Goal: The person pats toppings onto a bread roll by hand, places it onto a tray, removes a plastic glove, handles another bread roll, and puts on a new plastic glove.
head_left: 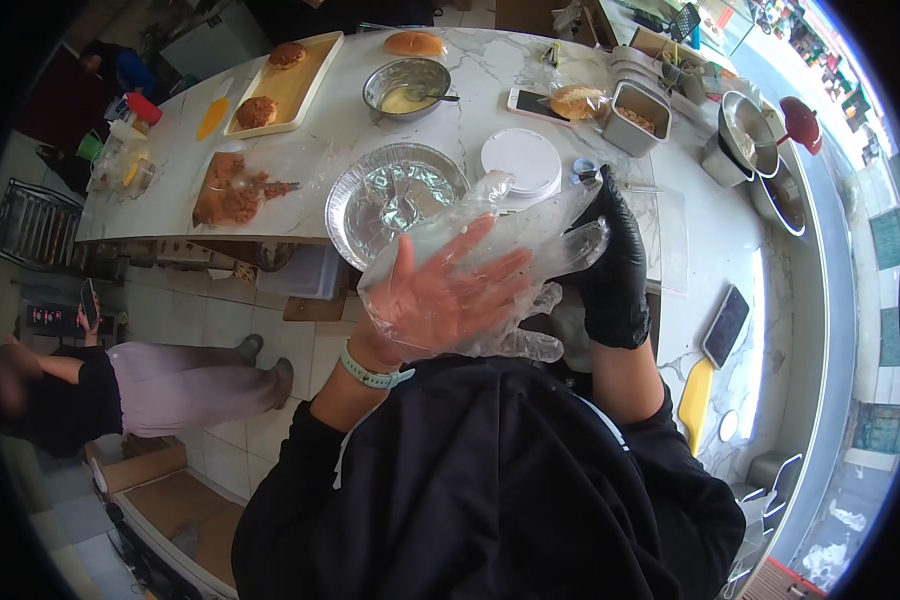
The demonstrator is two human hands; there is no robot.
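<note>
A person (190, 388) in a dark top and pale trousers stands on the floor to the left of the foil pan (353, 192). A bag of brown crumbs (238, 188) lies on the worktop just left of the pan, and a tray (298, 82) with two buns is past it, farther back. A metal bowl (375, 103) with a spoon stands just behind the pan. In front of the pan's right side is the left hand (450, 288), palm up and fingers spread apart, inside a loose clear glove (532, 232) that reaches out to the pan's right. A white round scale (520, 158) sits right of the pan. Farther right of it, the right hand (615, 265), black-gloved, is at the clear glove's edge; I cannot tell whether its fingers are clamped on the plastic. A dark phone (725, 326) and a yellow scraper (695, 400) lie well right of the pan.
</note>
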